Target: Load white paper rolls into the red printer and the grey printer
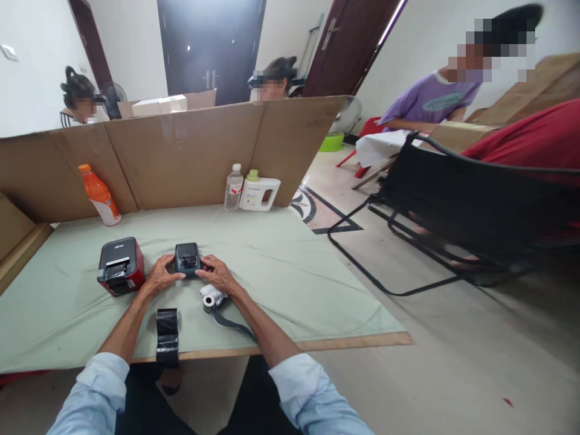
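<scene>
A small dark box-shaped device (pixel 187 260), perhaps a portable label printer, rests on the green cloth. My left hand (pixel 163 275) grips its left side, thumb along the near edge. From the right, my right hand (pixel 217 273) holds the opposite side with curled fingers. Just below that hand lie white paper rolls (pixel 208 303), and a dark strap (pixel 233 324) trails from them under my right forearm. To the left of my left hand stands a red and black printer (pixel 121 266). A glossy black strip (pixel 167 338) hangs over the table's front edge.
A cardboard partition (pixel 190 157) borders the back of the table (pixel 290 284). Before it stand an orange bottle (pixel 99 196), a water bottle (pixel 233 188) and a white jug (pixel 259 193). Several people sit beyond. A black folding chair (pixel 453 211) is at right.
</scene>
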Tool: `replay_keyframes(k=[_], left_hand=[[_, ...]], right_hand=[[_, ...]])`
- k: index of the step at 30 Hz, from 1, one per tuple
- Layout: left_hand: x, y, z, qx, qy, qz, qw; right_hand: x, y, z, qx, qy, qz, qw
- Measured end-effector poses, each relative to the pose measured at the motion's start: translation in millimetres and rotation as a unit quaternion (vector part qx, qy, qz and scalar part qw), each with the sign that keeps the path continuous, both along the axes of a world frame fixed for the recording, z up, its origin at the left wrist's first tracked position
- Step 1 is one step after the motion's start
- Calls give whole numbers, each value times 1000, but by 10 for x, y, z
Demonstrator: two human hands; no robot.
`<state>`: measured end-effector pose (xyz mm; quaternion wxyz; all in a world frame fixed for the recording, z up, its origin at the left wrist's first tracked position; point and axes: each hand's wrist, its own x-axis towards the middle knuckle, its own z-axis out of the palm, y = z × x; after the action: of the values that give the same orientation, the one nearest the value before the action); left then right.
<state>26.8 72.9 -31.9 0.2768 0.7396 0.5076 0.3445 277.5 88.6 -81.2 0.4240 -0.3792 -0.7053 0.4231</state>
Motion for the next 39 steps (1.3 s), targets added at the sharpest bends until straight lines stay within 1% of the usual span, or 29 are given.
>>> replay_keyframes(k=[6,10,14,21,23,27,29,32,36,39], left_hand=[[-9,25,4,-10,5,4,1000],[-13,48,1,-17,3,-4,1000],[-17,72,-11,-26,-4,2,1000],[-11,64,18,-38,5,-5,999],[-3,39,-2,-27,17,1,999],[10,-5,-89,-8,46,42,998],[7,-4,-126,-4,52,49,997],[-7,33,-138,8,57,38,998],[-25,104,-83,19,67,5,998],[-17,117,-50,13,75,0,997]], right_hand=[[8,-15,23,8,-10,-7,1000],[19,-27,51,6,-12,0,1000],[19,-30,57,9,-10,2,1000],[4,-27,56,0,-4,-1,1000],[-1,-22,48,0,-4,-6,1000],[-4,-10,22,11,-4,-12,1000],[1,-4,11,13,-8,-13,1000],[9,7,-1,10,-9,-12,1000],[2,21,-12,9,1,-9,1000],[-8,24,-15,6,11,-15,1000]])
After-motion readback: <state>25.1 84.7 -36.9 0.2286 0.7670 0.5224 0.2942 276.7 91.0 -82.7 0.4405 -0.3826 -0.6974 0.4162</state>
